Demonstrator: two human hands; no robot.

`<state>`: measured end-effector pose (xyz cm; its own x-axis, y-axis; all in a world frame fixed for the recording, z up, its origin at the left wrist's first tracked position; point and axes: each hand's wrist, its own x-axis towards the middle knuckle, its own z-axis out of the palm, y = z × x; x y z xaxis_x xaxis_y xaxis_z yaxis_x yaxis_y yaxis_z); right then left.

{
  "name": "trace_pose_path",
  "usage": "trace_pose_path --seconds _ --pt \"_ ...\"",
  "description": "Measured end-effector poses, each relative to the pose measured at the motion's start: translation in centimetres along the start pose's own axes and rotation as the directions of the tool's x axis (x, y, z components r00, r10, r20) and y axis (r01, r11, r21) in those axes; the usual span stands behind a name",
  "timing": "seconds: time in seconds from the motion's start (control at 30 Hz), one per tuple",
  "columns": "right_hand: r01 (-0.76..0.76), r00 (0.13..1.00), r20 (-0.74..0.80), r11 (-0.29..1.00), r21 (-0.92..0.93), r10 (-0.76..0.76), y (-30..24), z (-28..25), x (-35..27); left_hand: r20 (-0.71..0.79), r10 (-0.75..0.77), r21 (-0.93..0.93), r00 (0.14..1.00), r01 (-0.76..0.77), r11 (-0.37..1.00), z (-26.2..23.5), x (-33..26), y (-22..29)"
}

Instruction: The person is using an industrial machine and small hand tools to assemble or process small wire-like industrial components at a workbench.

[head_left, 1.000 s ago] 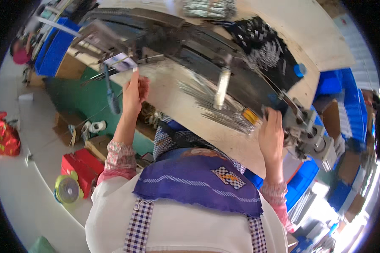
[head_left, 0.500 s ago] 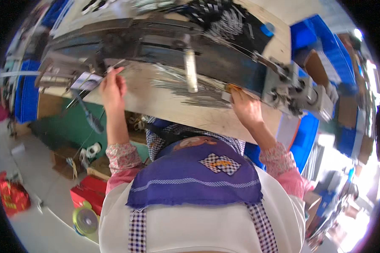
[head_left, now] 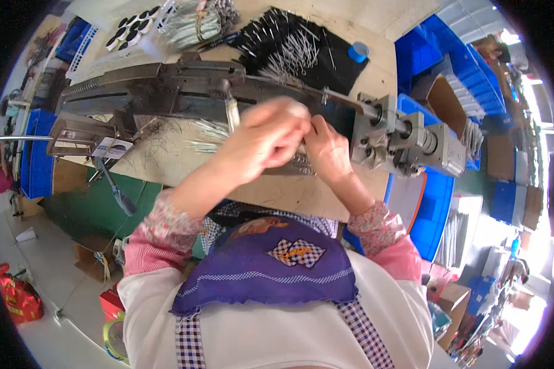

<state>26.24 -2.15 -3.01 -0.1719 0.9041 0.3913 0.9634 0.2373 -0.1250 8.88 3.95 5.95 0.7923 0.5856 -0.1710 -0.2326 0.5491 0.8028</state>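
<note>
My left hand is over the middle of the bench, its fingers curled and partly smeared by motion. Close by on the right is my right hand, its fingers pinched together and pointing toward the left hand. The two hands nearly meet, and whatever lies between their fingertips is too small or hidden to name. Thin metal rods lie on the wooden bench by my left wrist, partly covered by that arm. Just right of my right hand stands a metal clamping machine with a lever.
A dark metal rail runs across the bench. Beyond it, looped metal pins lie on black cloth beside a blue cap. Bundled rods and black-and-white spools sit at the back. Blue bins stand at the right.
My left hand has moved right from the bench's left side to my right hand. The right hand has shifted slightly left, and the head view has turned a little.
</note>
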Motion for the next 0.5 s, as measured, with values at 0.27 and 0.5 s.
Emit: trace_pose_path --seconds 0.27,0.5 --pt "-0.171 0.985 0.039 0.982 0.078 0.168 0.9 0.7 2.4 -0.288 0.036 -0.174 0.957 -0.09 0.981 -1.5 4.2 -2.5" --pt "0.01 0.984 0.18 1.0 -0.018 -0.006 0.3 -2.8 2.4 -0.398 0.072 -0.151 0.915 -0.143 0.978 -1.8 3.9 -1.9"
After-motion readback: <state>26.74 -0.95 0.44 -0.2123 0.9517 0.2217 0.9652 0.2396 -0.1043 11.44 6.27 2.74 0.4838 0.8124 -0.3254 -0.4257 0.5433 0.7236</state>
